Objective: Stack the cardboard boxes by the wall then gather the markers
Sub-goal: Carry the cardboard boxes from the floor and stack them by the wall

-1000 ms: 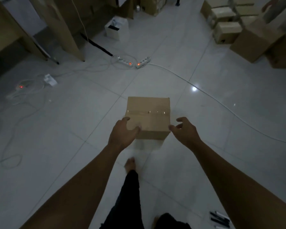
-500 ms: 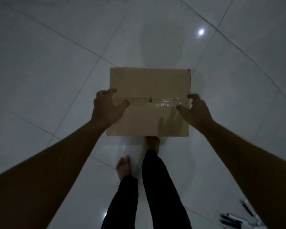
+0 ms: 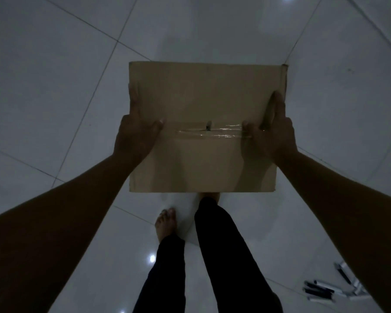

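A brown cardboard box point(image 3: 203, 96), its top seam sealed with clear tape, fills the middle of the head view. My left hand point(image 3: 136, 134) grips its left side, thumb on top and fingers down the side. My right hand point(image 3: 271, 136) grips the right side the same way. The box is off the floor, above my feet. Several black and white markers point(image 3: 330, 288) lie loose on the floor at the lower right, apart from both hands.
Glossy pale floor tiles point(image 3: 54, 86) spread all around. My two legs in dark trousers point(image 3: 215, 256) and a bare foot point(image 3: 165, 222) stand directly under the box. The room is dim; no wall or other boxes show.
Both hands went from reaching for the box to gripping its sides. The box has come up nearer the camera and looks larger. My view has tipped straight down.
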